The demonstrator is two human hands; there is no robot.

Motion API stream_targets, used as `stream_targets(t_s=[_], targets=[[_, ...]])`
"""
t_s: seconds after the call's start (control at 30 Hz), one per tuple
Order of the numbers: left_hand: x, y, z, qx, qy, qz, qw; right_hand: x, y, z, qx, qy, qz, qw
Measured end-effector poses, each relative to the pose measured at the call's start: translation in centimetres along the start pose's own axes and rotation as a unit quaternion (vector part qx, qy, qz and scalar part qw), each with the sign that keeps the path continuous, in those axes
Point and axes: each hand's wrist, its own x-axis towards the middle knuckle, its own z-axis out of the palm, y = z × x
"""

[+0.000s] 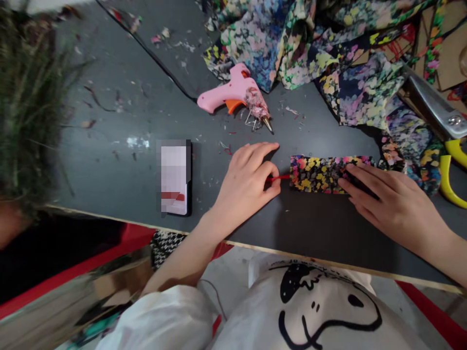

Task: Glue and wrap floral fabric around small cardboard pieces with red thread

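Note:
A small rectangle of floral fabric [319, 173] lies flat on the dark grey table [120, 160]. A thin red cord [278, 178] sticks out of its left end. My left hand [248, 182] pinches that cord between thumb and fingers. My right hand [390, 204] rests on the right end of the fabric piece, fingers stretched flat and pressing it down.
A pink hot glue gun [233, 92] lies behind the hands, its black cable [146, 48] running to the far left. A phone [175, 177] lies left of my left hand. Loose floral cloth [328, 53] is heaped at the back right, with yellow-handled scissors [447, 146] at the right edge.

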Motion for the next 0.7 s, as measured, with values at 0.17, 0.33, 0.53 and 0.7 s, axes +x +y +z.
stream_targets(t_s=[0.17, 0.33, 0.53, 0.7], targets=[[-0.5, 0.2, -1.1, 0.068, 0.026, -0.012, 0.997, 0.0, 0.1, 0.2, 0.008, 0.02, 0.0, 1.0], [-0.7, 1.0, -0.8, 0.07, 0.064, 0.036, 0.995, 0.0, 0.2, 0.3, 0.009, 0.023, 0.003, 1.0], [-0.1, 1.3, -0.4, 0.054, 0.082, 0.068, 0.993, 0.2, 0.2, 0.3, 0.018, 0.038, -0.005, 0.999], [1.0, 1.4, 0.2, 0.02, 0.048, 0.127, 0.991, 0.3, 0.3, 0.3, 0.031, 0.035, -0.001, 0.999]])
